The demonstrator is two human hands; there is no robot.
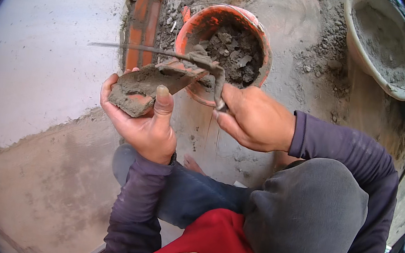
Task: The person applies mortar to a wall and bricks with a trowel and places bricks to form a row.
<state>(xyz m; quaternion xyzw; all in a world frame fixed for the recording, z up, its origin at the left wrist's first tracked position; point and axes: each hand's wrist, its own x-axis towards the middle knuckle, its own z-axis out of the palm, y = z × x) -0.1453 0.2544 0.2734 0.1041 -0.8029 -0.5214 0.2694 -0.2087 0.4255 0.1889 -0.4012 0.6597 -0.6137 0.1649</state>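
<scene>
My left hand (148,135) supports a broken piece of brick (141,88) from below, its thumb raised along the near edge. Grey wet mortar covers most of that piece, with orange showing through in places. In my right hand (259,118) is the handle of a trowel (171,53). Its blade, seen almost edge-on, reaches left above the brick, and a lump of mortar clings near its neck. Behind both hands stands an orange bucket (180,40), partly filled with clumpy grey mortar (237,50). The fingers under the brick are mostly hidden.
A white tub (348,30) with grey mortar residue stands at the far right. Orange bricks (138,27) run along the edge of a white wall surface (50,47) on the left. Crumbled mortar (322,60) litters the concrete floor. My bent leg (199,197) is below the hands.
</scene>
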